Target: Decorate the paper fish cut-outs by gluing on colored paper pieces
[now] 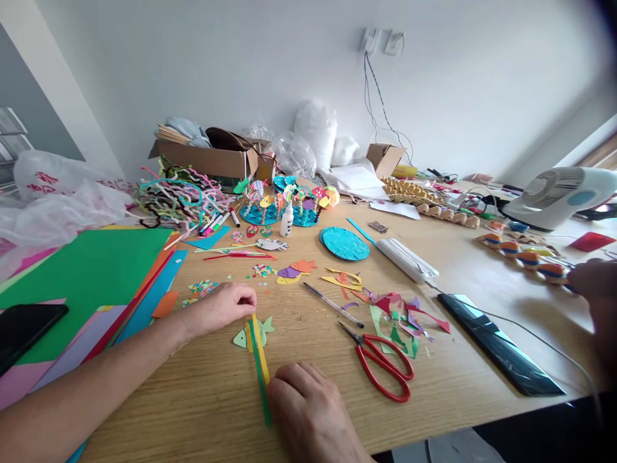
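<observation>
A light green paper fish [240, 338] lies flat on the table, partly covered by narrow paper strips. My left hand [226, 303] is pinched at the far end of a yellow paper strip [261, 350], just above the fish. At that strip's near end, my right hand [308, 402] has its fingers curled down and closed against it. A green paper strip [263, 392] runs alongside the yellow one, its near end beside my right fingers. Red-handled scissors [384, 366] lie to the right, with a pen [333, 305] beyond them.
Paper scraps [405, 321] lie beyond the scissors. Coloured paper sheets [91, 263] and a phone [29, 331] are on the left. Blue discs [345, 243], a glue bottle [286, 220] and pipe cleaners [180, 196] sit farther back. Another person's hand [595, 289] shows at right, near a fan [562, 196].
</observation>
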The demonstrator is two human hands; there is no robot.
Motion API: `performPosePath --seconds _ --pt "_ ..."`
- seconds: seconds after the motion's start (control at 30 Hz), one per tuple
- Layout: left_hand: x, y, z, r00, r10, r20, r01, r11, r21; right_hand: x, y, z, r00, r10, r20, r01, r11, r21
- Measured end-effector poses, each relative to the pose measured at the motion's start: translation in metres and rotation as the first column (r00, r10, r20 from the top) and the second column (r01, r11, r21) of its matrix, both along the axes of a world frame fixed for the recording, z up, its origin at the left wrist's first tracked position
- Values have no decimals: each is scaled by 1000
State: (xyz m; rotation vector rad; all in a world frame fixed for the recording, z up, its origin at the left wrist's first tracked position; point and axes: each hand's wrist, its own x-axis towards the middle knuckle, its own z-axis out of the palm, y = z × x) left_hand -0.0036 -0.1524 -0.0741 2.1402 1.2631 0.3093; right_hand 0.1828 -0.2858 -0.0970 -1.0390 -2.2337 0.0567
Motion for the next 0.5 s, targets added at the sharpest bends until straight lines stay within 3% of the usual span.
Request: performPosePath --seconds 0.5 --pt "4 -6 3 996 6 -94 3 996 90 2 -3 -4 1000 18 4 -17 998 -61"
